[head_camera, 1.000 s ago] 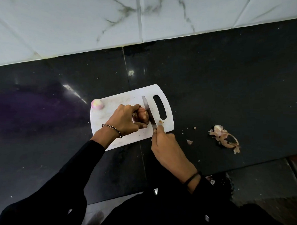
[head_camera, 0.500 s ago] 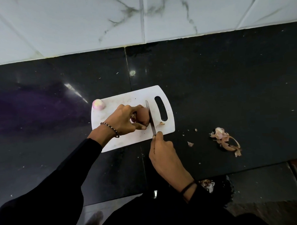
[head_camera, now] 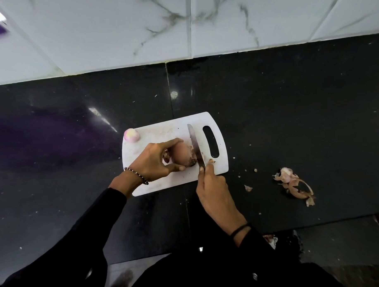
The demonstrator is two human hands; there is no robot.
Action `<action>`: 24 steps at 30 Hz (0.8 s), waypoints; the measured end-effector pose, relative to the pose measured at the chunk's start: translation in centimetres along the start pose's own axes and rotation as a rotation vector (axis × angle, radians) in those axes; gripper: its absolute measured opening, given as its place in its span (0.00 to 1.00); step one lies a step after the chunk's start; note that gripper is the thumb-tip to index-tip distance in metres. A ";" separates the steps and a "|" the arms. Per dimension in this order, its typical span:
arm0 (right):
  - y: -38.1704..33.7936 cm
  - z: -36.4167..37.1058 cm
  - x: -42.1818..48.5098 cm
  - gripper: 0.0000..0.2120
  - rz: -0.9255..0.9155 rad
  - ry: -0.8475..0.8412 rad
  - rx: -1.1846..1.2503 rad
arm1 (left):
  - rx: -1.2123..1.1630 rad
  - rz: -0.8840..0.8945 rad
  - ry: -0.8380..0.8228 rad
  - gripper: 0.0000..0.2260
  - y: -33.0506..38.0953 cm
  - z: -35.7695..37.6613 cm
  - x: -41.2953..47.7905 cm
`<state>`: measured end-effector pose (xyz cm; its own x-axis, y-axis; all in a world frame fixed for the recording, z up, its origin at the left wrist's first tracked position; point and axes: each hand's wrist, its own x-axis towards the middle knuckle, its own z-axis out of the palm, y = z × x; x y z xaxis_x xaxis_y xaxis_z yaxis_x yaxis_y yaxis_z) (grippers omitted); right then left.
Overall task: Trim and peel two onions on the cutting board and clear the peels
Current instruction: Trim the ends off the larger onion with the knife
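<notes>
R hand [head_camera: 215, 190] hides handle of knife [head_camera: 194, 144].

The left hand [head_camera: 154, 160] has drawn back along the brown unpeeled onion [head_camera: 181, 153], baring more of its skin beside the steel knife [head_camera: 194, 143].

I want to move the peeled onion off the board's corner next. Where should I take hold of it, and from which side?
Pinch the peeled onion across its round middle, coming down from above. It sits alone at the cutting board's far-left corner, small and rounded, with nothing crowding its sides.
</notes>
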<state>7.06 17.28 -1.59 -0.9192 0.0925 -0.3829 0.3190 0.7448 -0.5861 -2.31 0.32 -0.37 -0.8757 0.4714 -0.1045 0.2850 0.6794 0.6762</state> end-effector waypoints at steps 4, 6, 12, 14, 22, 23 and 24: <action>0.9 -0.9 -0.4 0.14 0.002 -0.018 0.095 | -0.044 -0.007 -0.042 0.33 -1.0 -0.5 -0.2; 0.9 -1.5 -0.8 0.11 0.008 -0.035 0.131 | -0.071 -0.016 -0.059 0.32 -1.3 -0.5 -0.3; -0.2 -2.8 -1.9 0.13 -0.020 -0.056 0.168 | -0.080 0.007 -0.046 0.31 -1.4 -0.3 -0.2; -0.8 -3.2 -2.3 0.13 -0.019 -0.084 0.167 | -0.067 0.016 -0.025 0.32 -1.4 -0.1 -0.1; -2.3 -3.2 -3.5 0.15 -0.006 -0.155 0.124 | 0.033 0.006 0.058 0.34 -0.5 0.5 -0.1; -2.5 -3.2 -3.5 0.15 -0.011 -0.151 0.114 | 0.042 0.001 0.056 0.34 -0.3 0.6 -0.2; -2.6 -3.3 -3.5 0.15 -0.015 -0.149 0.099 | 0.046 -0.010 0.053 0.34 -0.1 0.6 -0.2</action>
<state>8.67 17.20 3.67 -0.8821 -0.0225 -0.4705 0.3332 0.6763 -0.6570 -1.94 0.50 -0.84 -0.8978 0.4346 -0.0715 0.2926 0.7099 0.6407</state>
